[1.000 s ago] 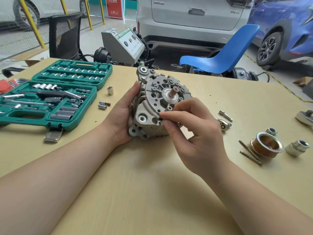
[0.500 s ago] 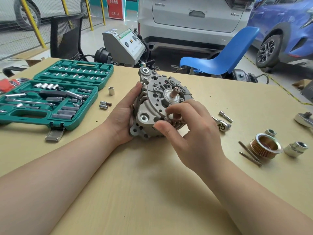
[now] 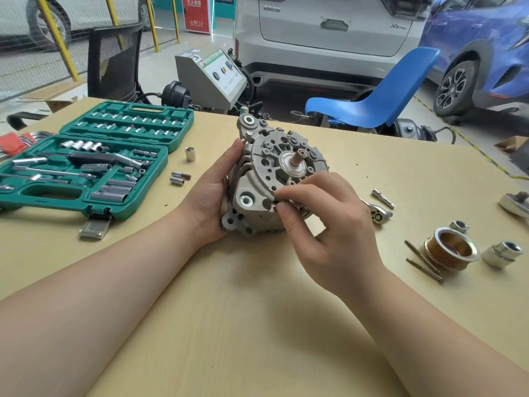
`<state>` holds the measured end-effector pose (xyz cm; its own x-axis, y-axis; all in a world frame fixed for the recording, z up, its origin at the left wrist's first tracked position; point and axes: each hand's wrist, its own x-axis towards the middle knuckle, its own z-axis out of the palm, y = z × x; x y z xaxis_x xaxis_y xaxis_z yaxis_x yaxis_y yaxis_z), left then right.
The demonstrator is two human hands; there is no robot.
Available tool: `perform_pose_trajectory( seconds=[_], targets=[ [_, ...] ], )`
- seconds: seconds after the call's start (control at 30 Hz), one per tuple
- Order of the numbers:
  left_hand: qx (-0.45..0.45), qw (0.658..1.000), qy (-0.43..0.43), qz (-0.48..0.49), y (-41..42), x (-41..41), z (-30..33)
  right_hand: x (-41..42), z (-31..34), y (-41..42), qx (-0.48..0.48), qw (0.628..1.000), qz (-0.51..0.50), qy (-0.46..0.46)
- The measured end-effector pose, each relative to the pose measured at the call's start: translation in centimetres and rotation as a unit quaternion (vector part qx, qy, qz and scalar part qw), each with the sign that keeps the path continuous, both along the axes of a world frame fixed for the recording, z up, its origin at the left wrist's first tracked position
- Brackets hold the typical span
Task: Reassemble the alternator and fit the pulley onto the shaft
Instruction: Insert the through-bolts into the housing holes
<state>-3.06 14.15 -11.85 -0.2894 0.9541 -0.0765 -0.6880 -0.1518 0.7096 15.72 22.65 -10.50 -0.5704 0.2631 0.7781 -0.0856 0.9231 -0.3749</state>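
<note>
Parked cars and a blue chair fill the workshop behind a pale wooden table, and only the head view is available to me. On that table I steady the alternator on edge, its bare shaft pointing up and toward me. My left hand cups the housing's left side, fingers curled shut against the casing. My right hand pinches thumb and forefinger together at the lower front edge of the housing; something small and dark seems to sit between the fingertips, likely a through-bolt head, though I cannot tell for sure.

I judge the step to be starting a housing bolt by hand, so reassembly is partway and the pulley is not yet fitted. Next I would need to get the thread seated straight, then reach for the ratchet lying just right of the alternator. Two long bolts wait beside the pulley, which rests well to the right with a nut behind it and a large socket next to it.

At left, the green socket case lies open: its near tray holds a ratchet handle, extension bars and larger sockets, while its lid rows hold small sockets and bits. A few loose sockets lie between the case and my left hand.
</note>
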Motion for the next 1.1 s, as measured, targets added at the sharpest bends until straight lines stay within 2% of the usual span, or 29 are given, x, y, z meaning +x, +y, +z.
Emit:
perform_pose_trajectory(
  seconds=[0.13,0.3,0.37,0.43,0.5,0.57,0.6,0.67,0.73,0.8,0.87,0.97,1.03,1.1],
  targets=[
    [-0.003,1.000,0.001,0.003,0.0,0.0,0.0,-0.4,0.1,-0.2,-0.038,0.998,-0.055,0.001],
    [0.001,1.000,-0.001,0.004,-0.1,-0.1,-0.1,0.3,0.0,-0.1,-0.042,0.999,0.027,-0.006],
    [0.002,1.000,-0.001,0.007,-0.1,-0.1,0.0,-0.1,0.0,-0.3,-0.046,0.999,0.003,-0.015],
    [0.001,1.000,0.003,0.006,0.0,-0.1,0.0,-0.3,0.0,-0.4,-0.077,0.996,-0.043,-0.028],
    [0.003,1.000,0.000,0.008,0.0,-0.1,0.0,-0.1,0.0,-0.3,-0.154,0.987,-0.038,-0.023],
    [0.006,1.000,-0.002,0.009,0.0,-0.1,0.0,0.4,0.5,0.1,-0.312,0.949,0.040,0.026],
    [0.007,1.000,-0.001,0.008,0.0,0.0,0.0,0.7,0.8,0.4,-0.410,0.906,0.094,0.048],
    [0.008,1.000,0.001,0.008,0.0,0.0,0.1,1.3,1.6,1.2,-0.582,0.782,0.220,0.042],
    [0.005,1.000,0.006,0.009,0.0,0.1,0.1,1.7,2.1,1.8,-0.660,0.680,0.319,0.008],
    [0.003,1.000,0.012,0.008,-0.1,0.1,0.1,2.0,2.1,2.1,-0.686,0.625,0.374,-0.005],
    [0.007,1.000,0.011,0.003,-0.1,0.1,0.1,2.2,2.0,2.2,-0.694,0.596,0.404,-0.007],
    [0.011,1.000,0.010,-0.003,-0.1,0.1,0.1,2.1,2.0,2.4,-0.691,0.578,0.435,-0.016],
    [0.011,1.000,0.017,-0.005,-0.1,0.1,0.2,2.1,2.0,2.5,-0.683,0.579,0.444,-0.026],
    [0.013,1.000,0.018,-0.008,-0.1,0.2,0.2,2.1,1.9,2.3,-0.672,0.596,0.439,-0.031]
  ],
)
